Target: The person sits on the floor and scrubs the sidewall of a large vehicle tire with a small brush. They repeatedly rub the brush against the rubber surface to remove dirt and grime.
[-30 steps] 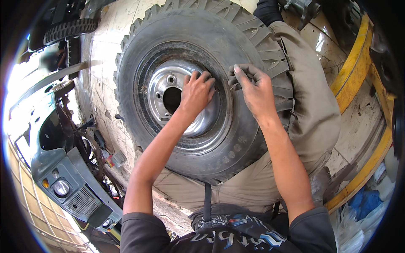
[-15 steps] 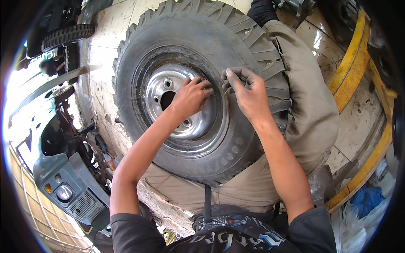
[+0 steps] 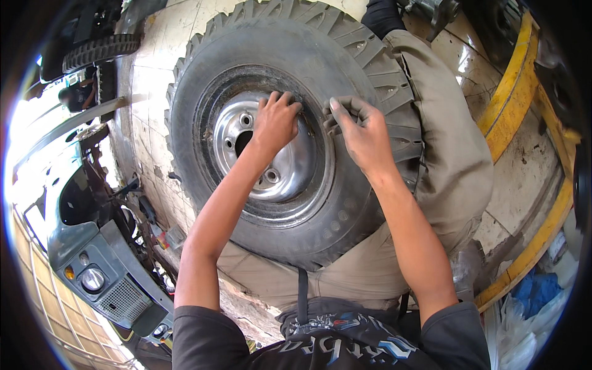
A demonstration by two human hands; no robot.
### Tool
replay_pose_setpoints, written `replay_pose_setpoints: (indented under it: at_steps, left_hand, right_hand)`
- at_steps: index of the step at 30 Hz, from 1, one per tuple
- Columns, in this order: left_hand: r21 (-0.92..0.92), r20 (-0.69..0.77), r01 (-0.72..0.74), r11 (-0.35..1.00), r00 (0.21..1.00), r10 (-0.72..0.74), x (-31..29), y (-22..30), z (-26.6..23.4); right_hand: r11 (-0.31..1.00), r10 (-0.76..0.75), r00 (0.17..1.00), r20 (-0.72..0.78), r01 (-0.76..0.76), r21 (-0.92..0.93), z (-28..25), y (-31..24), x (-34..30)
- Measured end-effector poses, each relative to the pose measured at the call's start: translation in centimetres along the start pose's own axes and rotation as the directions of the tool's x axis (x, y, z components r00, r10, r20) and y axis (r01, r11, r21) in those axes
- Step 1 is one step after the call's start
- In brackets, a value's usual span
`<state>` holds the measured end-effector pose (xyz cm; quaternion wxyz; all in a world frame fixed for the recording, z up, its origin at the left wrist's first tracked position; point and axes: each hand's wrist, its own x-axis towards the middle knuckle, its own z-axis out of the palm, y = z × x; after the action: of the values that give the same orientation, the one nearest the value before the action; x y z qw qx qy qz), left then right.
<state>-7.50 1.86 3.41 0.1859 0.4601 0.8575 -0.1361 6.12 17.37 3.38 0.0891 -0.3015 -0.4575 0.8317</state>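
Note:
A big knobbly tyre (image 3: 203,55) on a silver steel wheel rim (image 3: 280,179) lies on its side between my legs. The rim has a round centre hole and several bolt holes. Over the rim's upper right part, my left hand (image 3: 276,123) is bent with its fingers curled down and the tips hidden against the metal. My right hand (image 3: 365,132) rests close to the tyre's inner edge, right of the rim. Its thumb and blackened fingers curl together. Whatever either hand may hold is too hidden to make out.
A grey-green vehicle front (image 3: 111,283) with a round headlamp stands at the left. A yellow metal frame (image 3: 509,98) curves along the right, with a blue bag (image 3: 535,295) and clear plastic beside it. Another tyre (image 3: 102,52) and a person (image 3: 79,95) are at the far left.
My left hand has moved up and slightly left across the rim, showing more of its lower right part. The right hand has hardly moved.

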Motion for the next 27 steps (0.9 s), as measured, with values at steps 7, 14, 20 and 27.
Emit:
replay_pose_setpoints:
  at_steps: [7,14,20,27]
  left_hand:
    - [-0.004,0.071,-0.085,0.996,0.994,0.085,-0.1,0.8,-0.2]
    - [-0.041,0.042,-0.286,0.957,0.957,0.287,-1.7,0.5,0.5]
    - [-0.015,-0.094,-0.083,0.996,0.992,0.082,0.4,-1.9,0.1]
    - [-0.030,-0.075,-0.026,0.999,0.997,0.023,0.3,-1.8,-0.1]
  right_hand:
    - [1.000,-0.013,1.000,-0.007,0.013,0.018,0.1,-0.2,0.1]
    - [1.000,-0.011,1.000,-0.018,0.011,-0.005,0.1,0.2,0.2]
    - [1.000,0.016,1.000,0.005,-0.016,-0.001,0.1,-0.1,-0.2]
    - [0.999,-0.008,1.000,0.001,0.008,0.035,0.3,0.1,0.1]
